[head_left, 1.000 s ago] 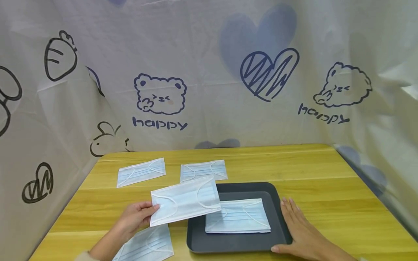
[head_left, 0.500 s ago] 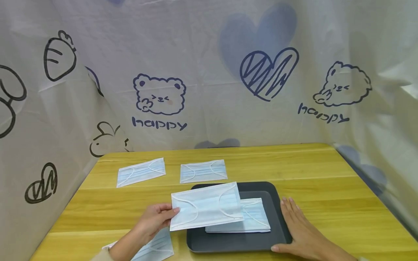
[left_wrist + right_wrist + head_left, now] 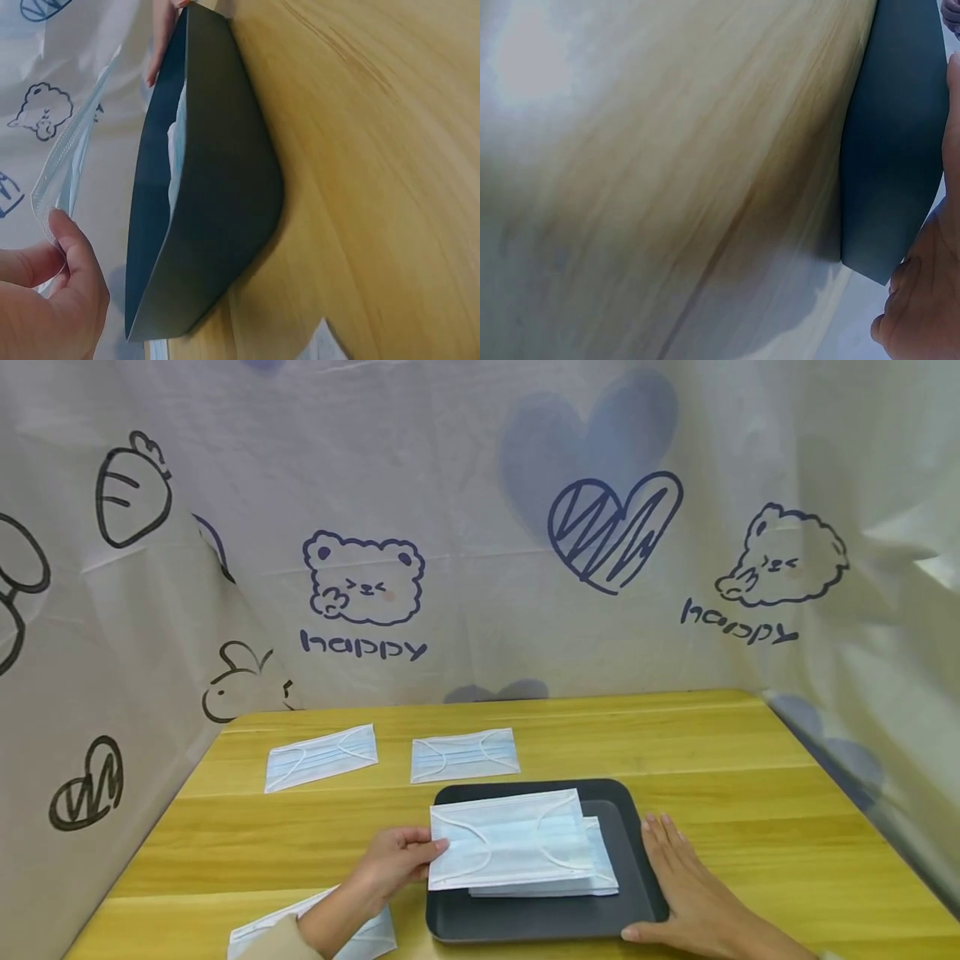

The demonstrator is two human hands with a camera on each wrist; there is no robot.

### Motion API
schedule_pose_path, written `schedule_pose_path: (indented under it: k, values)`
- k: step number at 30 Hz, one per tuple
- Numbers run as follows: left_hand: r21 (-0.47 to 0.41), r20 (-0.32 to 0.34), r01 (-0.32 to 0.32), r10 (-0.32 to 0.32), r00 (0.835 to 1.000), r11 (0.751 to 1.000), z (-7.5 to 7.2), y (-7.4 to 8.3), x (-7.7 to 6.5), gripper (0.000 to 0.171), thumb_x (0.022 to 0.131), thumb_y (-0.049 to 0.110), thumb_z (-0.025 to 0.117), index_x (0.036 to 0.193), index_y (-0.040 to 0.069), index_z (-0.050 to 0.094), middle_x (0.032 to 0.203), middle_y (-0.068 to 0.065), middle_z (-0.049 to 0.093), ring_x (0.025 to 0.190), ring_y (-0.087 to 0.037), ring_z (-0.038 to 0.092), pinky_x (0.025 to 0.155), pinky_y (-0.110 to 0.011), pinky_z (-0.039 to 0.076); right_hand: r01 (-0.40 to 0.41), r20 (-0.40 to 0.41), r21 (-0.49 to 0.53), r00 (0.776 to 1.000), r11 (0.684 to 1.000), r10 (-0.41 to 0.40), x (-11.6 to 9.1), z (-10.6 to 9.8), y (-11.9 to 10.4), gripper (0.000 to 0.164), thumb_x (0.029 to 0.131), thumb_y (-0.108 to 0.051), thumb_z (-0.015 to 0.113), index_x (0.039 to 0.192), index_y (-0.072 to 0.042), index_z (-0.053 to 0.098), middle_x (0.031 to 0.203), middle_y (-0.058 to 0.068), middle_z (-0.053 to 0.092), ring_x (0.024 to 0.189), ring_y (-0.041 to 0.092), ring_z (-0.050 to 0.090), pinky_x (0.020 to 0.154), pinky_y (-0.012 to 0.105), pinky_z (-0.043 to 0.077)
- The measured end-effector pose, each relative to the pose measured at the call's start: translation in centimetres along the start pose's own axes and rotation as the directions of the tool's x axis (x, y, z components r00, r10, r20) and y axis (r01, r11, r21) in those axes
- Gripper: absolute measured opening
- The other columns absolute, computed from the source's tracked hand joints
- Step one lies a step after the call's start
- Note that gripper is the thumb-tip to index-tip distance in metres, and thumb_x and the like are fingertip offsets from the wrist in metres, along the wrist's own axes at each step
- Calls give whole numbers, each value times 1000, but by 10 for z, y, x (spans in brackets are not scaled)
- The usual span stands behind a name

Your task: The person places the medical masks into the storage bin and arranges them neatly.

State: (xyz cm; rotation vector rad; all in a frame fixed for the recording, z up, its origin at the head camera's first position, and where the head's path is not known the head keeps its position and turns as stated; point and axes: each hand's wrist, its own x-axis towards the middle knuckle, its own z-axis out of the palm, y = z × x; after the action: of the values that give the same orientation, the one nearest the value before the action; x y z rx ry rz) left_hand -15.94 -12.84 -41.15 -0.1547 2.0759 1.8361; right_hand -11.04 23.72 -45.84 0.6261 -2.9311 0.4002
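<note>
We lose most of the flat stack of pale blue pleated masks (image 3: 604, 871) behind the white-and-blue rectangular face mask (image 3: 510, 842) held above it, so we cannot count its layers; from the left wrist, the wall of the dark grey rectangular tray (image 3: 540, 922) also conceals much of it. A loose pale blue mask (image 3: 375, 937) on the yellow wooden table (image 3: 750, 785) is partly covered by the left forearm and beige sleeve (image 3: 281, 941), and the lower frame edge crops it. In the right wrist view, the right hand (image 3: 693, 897) runs off the side. We see the left hand (image 3: 396, 865) reaching inward, pinching the held mask's left edge between thumb and fingers, with the mask raised over the tray and slightly tilted. Our right hand lies against the tray's right side, fingers extended along it and thumb at the near corner, gripping nothing.
</note>
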Motion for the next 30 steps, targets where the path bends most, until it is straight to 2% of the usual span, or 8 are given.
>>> schedule_pose_path:
  k: [4,13,19,25,30]
  values:
    - [32,7,-13,13,1000,999,8,-2,4,25,85,10,65,98,-11,62,66,6,59,59,-3,53,58,-18,48,17,-2,-6,1000,1000,-17,-1,1,2,122,68,-70,63,148,1,5,153,25,13,137,3,-26,103,8,-20]
    - [120,-34,-19,23,999,993,27,-2,12,25,83,12,68,97,-9,64,71,3,59,58,-4,54,59,-19,51,26,-3,2,1000,1000,-26,0,0,4,124,67,-70,64,148,0,2,155,20,3,136,3,-28,103,8,-21]
    - [115,-41,-38,43,998,993,37,-1,18,23,82,7,68,94,-11,63,69,3,57,57,-3,53,58,-20,52,43,-18,-8,999,999,-43,0,1,3,124,67,-71,63,147,4,6,155,22,5,137,5,-27,104,9,-20]
    - [104,-50,-52,57,997,993,43,-3,23,22,82,4,68,94,-13,63,69,2,58,56,-3,53,57,-20,52,35,-8,-12,999,999,-35,0,2,4,124,67,-71,63,148,2,4,156,19,1,137,4,-27,104,9,-21]
    - [119,-54,-44,50,997,992,46,-4,27,22,82,4,68,94,-13,63,71,1,58,56,-3,53,57,-21,52,53,-28,-33,998,998,-54,0,3,5,124,67,-71,63,148,2,4,155,21,4,138,6,-26,105,9,-20]
